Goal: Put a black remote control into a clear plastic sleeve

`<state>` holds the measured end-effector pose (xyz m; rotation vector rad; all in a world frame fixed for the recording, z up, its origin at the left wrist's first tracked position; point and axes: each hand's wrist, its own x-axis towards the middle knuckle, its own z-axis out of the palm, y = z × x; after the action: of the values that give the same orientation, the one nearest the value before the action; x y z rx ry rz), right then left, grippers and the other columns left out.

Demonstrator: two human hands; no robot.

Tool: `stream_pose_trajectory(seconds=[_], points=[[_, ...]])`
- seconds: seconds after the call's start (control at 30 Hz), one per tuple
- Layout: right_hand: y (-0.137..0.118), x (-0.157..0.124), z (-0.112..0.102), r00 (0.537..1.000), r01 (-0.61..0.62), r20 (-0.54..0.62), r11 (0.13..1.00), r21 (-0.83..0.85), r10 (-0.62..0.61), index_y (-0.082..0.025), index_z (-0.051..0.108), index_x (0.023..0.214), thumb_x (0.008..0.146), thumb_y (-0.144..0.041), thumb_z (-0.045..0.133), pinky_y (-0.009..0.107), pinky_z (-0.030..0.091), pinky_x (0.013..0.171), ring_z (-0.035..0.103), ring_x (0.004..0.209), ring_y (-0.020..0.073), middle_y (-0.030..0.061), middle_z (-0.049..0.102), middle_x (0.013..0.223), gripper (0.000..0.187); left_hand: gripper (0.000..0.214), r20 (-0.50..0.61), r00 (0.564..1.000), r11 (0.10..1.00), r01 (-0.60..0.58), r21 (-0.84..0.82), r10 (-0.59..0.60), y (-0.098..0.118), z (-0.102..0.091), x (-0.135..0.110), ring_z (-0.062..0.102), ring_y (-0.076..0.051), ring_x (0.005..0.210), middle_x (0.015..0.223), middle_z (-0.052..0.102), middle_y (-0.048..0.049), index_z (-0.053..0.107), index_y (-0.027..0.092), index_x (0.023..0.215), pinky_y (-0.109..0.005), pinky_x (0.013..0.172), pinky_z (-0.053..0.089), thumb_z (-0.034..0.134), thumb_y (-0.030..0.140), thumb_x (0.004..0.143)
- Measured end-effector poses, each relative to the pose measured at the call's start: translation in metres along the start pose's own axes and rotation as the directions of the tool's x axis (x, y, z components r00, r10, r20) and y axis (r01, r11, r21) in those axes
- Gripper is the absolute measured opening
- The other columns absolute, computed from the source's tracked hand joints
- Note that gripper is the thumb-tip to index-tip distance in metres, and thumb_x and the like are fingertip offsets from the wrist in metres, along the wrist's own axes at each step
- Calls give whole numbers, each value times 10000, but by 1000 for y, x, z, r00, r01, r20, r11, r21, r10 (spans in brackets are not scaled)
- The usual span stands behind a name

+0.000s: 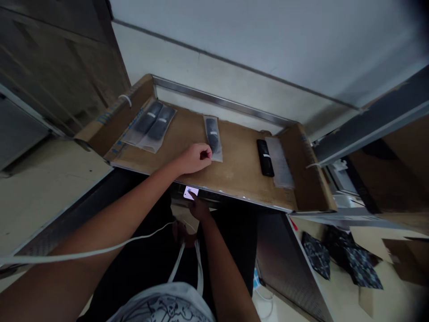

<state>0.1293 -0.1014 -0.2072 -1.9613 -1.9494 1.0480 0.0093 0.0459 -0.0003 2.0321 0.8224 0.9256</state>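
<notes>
a: a left hand (196, 157), fingers curled in, pinches the near end of a bagged black remote (213, 137) lying on a cardboard-lined bench (234, 174), just above picture centre.

b: and the right hand (198, 206)?

a: lower down, at 6 o'clock from the left one, below the bench's front edge. it holds a small lit phone (191, 192); fingers are wrapped round it, thumb on the screen.

b: what else lies on the cardboard?

a: at 10 o'clock from the left hand, two bagged remotes (151, 123) side by side, touching, near the left flap. at 3 o'clock, well apart, a bare black remote (265, 157) lies just beside an empty clear bag (279, 163) near the right flap.

b: and round the person?

a: a white cable (100, 249) runs across the left forearm at 7 o'clock. at 4 o'clock, on the floor, dark patterned bags (348, 261). a pale wall (268, 49) rises at 12 o'clock behind the bench.
</notes>
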Motion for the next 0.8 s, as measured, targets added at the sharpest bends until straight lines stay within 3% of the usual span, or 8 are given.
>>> stream_pose_trajectory(seconds=[0.23,0.47,0.8], points=[[-4,-2,0,1000,-15,8,996,-83,16,-321,414,1539,926,-281,548,320,499,904,694,1036,230,56,744,1174,629,57,4,1000,1000,6,-7,-6,-2,1,0,545,-115,682,735,615,13,615,163,749,-247,647,414,592,112,741],[-8,-5,-7,999,-31,-27,999,27,32,-322,383,1553,917,-259,563,280,491,872,678,912,189,12,754,1013,665,55,4,1000,1000,-1,-17,1,-1,1,0,547,-115,685,734,615,10,612,162,749,-247,655,421,590,114,737],[-6,-3,-4,998,-55,26,997,51,54,-325,333,1577,902,-282,595,286,501,886,687,943,194,14,743,1092,725,49,11,1000,1000,22,-13,-22,1,0,0,548,-116,690,742,618,8,611,164,754,-246,660,423,589,123,739]])
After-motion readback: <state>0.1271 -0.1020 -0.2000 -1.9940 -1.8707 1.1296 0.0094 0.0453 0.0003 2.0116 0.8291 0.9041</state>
